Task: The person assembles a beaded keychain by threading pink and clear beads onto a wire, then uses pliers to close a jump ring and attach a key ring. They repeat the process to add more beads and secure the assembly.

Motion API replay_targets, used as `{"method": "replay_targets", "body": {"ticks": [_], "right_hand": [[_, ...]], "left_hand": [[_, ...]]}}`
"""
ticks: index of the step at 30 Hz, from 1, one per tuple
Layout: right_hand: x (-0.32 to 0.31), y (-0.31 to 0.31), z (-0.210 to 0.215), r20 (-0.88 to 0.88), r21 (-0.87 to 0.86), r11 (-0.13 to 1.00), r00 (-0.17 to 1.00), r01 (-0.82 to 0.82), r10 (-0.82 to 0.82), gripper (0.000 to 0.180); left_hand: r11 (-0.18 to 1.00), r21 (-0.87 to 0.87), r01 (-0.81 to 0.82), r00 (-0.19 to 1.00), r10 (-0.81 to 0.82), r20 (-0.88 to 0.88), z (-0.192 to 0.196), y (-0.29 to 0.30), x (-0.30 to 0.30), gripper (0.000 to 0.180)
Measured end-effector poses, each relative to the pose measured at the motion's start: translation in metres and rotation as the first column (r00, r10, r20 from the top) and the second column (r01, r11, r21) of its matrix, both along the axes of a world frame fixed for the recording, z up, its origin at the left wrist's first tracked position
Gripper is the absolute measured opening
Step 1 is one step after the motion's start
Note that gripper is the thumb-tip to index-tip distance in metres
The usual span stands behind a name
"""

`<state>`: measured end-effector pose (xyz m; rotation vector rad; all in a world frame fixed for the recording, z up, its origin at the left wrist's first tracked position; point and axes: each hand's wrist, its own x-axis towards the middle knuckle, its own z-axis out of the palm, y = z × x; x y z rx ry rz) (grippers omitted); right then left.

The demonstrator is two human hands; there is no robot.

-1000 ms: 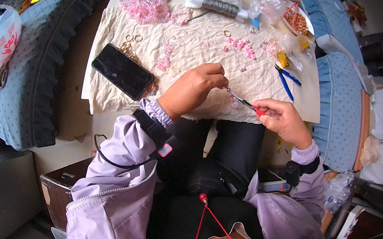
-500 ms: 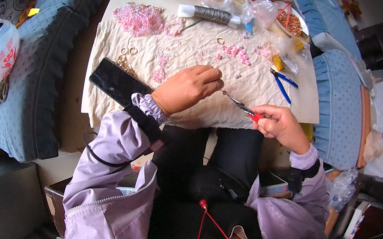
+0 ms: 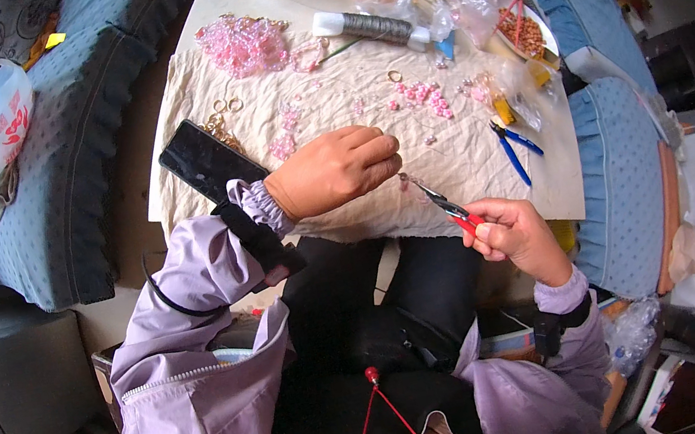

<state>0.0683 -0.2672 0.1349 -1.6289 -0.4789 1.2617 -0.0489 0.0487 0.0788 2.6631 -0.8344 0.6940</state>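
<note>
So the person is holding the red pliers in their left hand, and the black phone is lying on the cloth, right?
Not quite. The head view shows the red pliers in the right hand, not the left. The left hand pinches something small at their tip. The black phone does lie on the cloth.

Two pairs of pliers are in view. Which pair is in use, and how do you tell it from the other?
The red-handled pliers, gripped in the right hand with tips meeting the left hand's fingertips. The blue-handled pliers lie untouched on the cream cloth, farther right.

table point(image 3: 565, 199) under cream cloth point(image 3: 336, 142), phone point(image 3: 207, 161), blue pliers point(image 3: 515, 149).
</note>
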Motion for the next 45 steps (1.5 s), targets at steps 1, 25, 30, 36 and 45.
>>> {"method": "replay_targets", "body": {"ticks": [1, 25, 30, 36, 45], "right_hand": [[-0.001, 0.0, 0.001, -0.001, -0.002, 1.0, 1.0, -0.002, 0.002, 0.042], [0.0, -0.001, -0.025, -0.045, -0.003, 1.0, 0.999, -0.028, 0.027, 0.041], [0.003, -0.014, -0.044, 0.318, 0.061, 0.996, 0.947, -0.062, 0.04, 0.045], [0.038, -0.016, -0.066, 0.925, -0.123, 0.984, 0.375, 0.125, 0.068, 0.057], [0.024, 0.057, -0.055, 0.86, 0.264, 0.956, 0.48, -0.13, -0.173, 0.041]], "left_hand": [[1.0, 0.012, 0.004, 1.0, -0.004, 0.0, 0.001, 0.0, 0.0, 0.031], [0.961, -0.26, -0.092, 0.965, 0.022, -0.26, -0.017, -0.007, 0.008, 0.02], [0.799, -0.536, -0.273, 0.905, 0.024, -0.425, -0.029, -0.001, 0.008, 0.008], [0.808, -0.499, -0.315, 0.871, 0.037, -0.49, -0.029, 0.005, 0.006, 0.011], [0.844, -0.441, -0.305, 0.851, 0.033, -0.525, -0.01, -0.003, 0.01, 0.012]]}}
